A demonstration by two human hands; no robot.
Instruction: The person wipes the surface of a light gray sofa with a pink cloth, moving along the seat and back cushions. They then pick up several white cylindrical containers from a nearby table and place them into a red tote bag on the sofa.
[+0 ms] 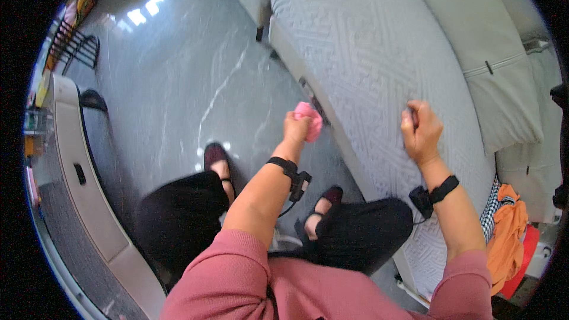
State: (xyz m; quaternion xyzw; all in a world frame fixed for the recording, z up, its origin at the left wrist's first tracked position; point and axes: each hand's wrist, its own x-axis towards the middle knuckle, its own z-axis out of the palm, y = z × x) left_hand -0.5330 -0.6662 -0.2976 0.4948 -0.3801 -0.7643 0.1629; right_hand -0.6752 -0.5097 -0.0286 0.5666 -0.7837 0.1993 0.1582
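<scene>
A crumpled pink cloth (314,126) is gripped in my left hand (297,128), which is held over the floor close to the front edge of the sofa. My right hand (421,133) is above the sofa seat (355,66), its fingers curled and the thumb near the index finger. A dark patch shows between that thumb and finger; whether it is a small object or shadow I cannot tell. Pale quilted fabric with a raised geometric pattern covers the seat.
Grey marbled floor (178,75) stretches ahead of my feet. Pale cushions (480,53) line the sofa back. An orange garment (506,240) lies at the lower right. A low cabinet (84,186) curves along the left, with a black metal rack (75,46) beyond it.
</scene>
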